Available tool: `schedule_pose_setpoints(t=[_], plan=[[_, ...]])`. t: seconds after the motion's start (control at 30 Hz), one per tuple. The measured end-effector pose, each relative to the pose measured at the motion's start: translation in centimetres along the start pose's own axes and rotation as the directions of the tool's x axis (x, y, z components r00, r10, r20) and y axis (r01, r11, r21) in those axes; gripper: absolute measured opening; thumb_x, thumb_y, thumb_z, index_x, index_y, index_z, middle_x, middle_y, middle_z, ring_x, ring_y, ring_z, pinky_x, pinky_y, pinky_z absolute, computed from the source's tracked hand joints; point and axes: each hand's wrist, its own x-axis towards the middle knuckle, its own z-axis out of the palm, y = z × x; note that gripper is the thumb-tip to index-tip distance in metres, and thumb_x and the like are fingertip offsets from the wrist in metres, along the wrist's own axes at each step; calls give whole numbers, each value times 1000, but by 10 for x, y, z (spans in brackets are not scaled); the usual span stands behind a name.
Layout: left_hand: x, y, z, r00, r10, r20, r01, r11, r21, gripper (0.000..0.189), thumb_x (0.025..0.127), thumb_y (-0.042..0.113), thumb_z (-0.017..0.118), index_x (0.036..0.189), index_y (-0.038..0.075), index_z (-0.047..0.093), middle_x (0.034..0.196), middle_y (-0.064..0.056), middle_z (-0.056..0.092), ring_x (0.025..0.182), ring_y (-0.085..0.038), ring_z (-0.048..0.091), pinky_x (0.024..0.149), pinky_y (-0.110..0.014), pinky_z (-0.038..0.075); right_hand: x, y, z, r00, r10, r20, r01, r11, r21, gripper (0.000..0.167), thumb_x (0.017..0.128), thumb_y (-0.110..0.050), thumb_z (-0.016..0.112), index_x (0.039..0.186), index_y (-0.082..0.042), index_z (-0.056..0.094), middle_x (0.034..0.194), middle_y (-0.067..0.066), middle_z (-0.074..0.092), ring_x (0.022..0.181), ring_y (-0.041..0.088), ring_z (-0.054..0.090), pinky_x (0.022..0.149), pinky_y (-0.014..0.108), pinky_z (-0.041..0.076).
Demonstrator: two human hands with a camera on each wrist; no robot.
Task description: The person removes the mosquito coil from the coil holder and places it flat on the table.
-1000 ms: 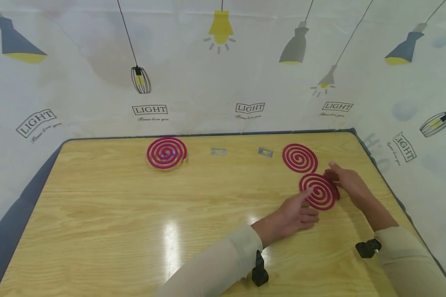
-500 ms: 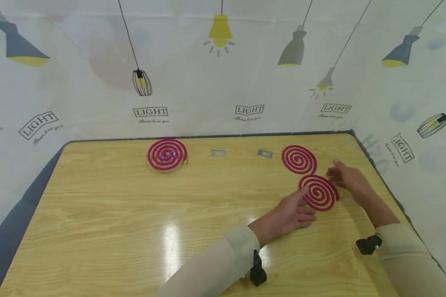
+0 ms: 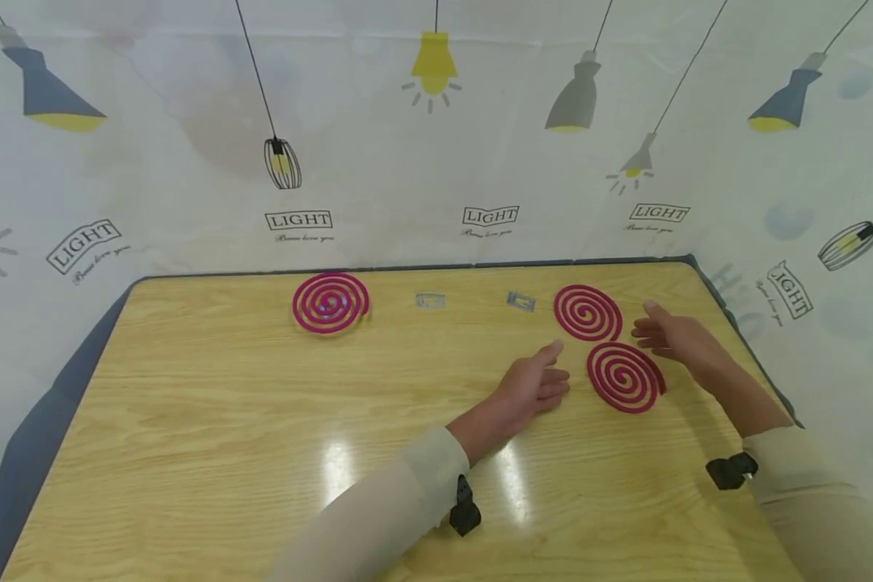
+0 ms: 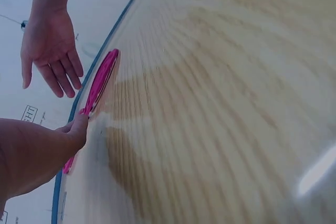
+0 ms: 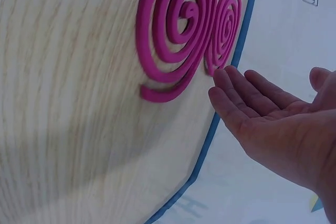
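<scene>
Two magenta mosquito coils lie flat at the table's right side: a nearer coil (image 3: 623, 376) and a farther coil (image 3: 586, 314), their rims close together. My left hand (image 3: 525, 390) is just left of the nearer coil, thumb up and fingers extended, holding nothing. On the other side, my right hand (image 3: 680, 339) hovers beside both coils, palm facing inward and fingers loosely straight. In the right wrist view the nearer coil (image 5: 190, 10) shows its blunt outer end, apart from the right fingertips (image 5: 219, 77).
A third mosquito coil (image 3: 331, 305) sits at the back left, with metal showing beneath its centre. Between the coils lie two small metal coil stands, a left stand (image 3: 430, 300) and a right stand (image 3: 520, 301). A printed cloth wall borders the wooden table (image 3: 262, 420).
My left hand has let go of the nearer coil and moved left, away from it. My right hand has drawn slightly off its far edge. The coils stay in place.
</scene>
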Motion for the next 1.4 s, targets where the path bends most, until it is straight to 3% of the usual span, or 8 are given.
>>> schedule_pose_setpoints(t=[0.17,0.33,0.47,0.67,0.87,1.13,1.4], plan=[[-8,7,-11,999,27,-22,-25,997,70,70,97,45,52,144,-6,40,137,-27,53,127,-39,52,109,-46,43,-2,-15,9,1000,-16,23,16,1000,-1,91,99,-64,19,145,14,29,146,35,37,134,49,37,114,58,29],[-19,17,-24,998,59,2,-59,988,143,67,99,45,50,146,-1,40,139,-25,51,128,-37,51,109,-45,43,-3,-35,19,996,-76,44,77,997,-18,85,101,-60,21,145,13,31,144,34,40,132,48,41,113,58,32],[-29,27,-34,997,67,31,-71,984,162,70,100,46,48,148,-2,34,142,-25,48,131,-37,48,111,-46,40,-2,-52,28,993,-102,65,105,993,-45,84,101,-60,23,143,11,35,143,33,43,131,46,43,112,57,33],[-48,42,-53,997,72,36,-77,982,175,71,101,45,47,150,-4,28,144,-26,45,134,-38,45,113,-48,37,6,-66,45,990,-79,114,84,995,-45,84,99,-62,32,146,8,36,147,28,41,134,43,43,113,55,33],[-55,57,-77,997,71,17,-73,960,271,70,101,45,46,150,-1,29,145,-25,45,133,-36,46,113,-48,38,11,-77,59,981,-117,152,114,993,30,79,101,-57,33,145,8,35,145,29,43,134,43,42,113,53,35],[-73,77,-106,995,102,-3,-93,916,389,69,100,47,45,149,0,32,146,-24,45,134,-36,45,113,-46,38,14,-89,77,973,-209,101,197,974,113,73,103,-52,33,142,9,39,141,30,47,130,44,47,112,52,36],[-94,94,-129,993,103,-64,-60,878,475,68,101,48,43,149,2,33,147,-19,46,135,-33,46,112,-45,39,19,-98,97,964,-241,114,220,960,171,70,102,-53,37,144,4,40,142,26,48,130,40,48,112,48,38]])
